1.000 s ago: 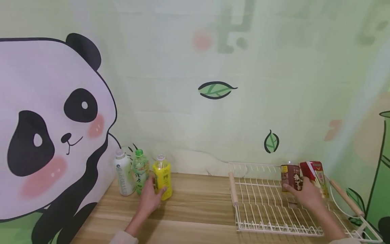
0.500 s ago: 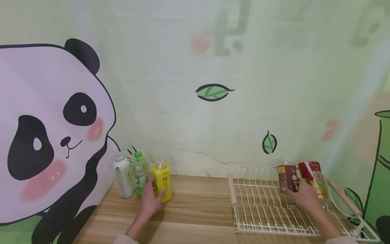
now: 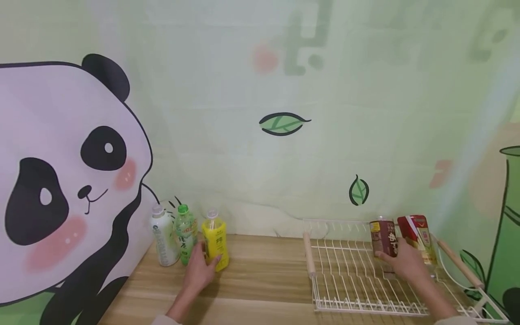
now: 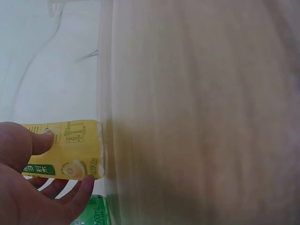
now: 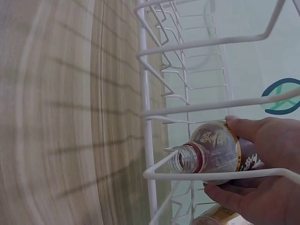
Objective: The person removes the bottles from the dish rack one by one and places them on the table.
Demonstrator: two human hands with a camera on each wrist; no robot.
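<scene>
Upright on the wooden table, a yellow-labelled bottle (image 3: 215, 243) is gripped by my left hand (image 3: 198, 271), thumb on its near side and fingers around its left. In the left wrist view the yellow bottle (image 4: 70, 154) shows its base close to the tabletop. My right hand (image 3: 406, 262) holds a bottle with a dark red label (image 3: 382, 237) over the white wire rack (image 3: 345, 271). The right wrist view shows that this bottle (image 5: 215, 145) is upside down, its uncapped neck pointing down among the wires. A red and gold bottle (image 3: 420, 234) leans beside it.
A green-capped bottle (image 3: 186, 234) and a white bottle (image 3: 164, 237) stand left of the yellow one. The rack has wooden handles (image 3: 309, 255) at its sides. Behind the table (image 3: 260, 266) hangs a backdrop with a panda (image 3: 77, 180).
The camera view has shifted slightly. The right hand and the dark red bottle have moved a little to the left, and the left hand keeps its grip on the yellow bottle.
</scene>
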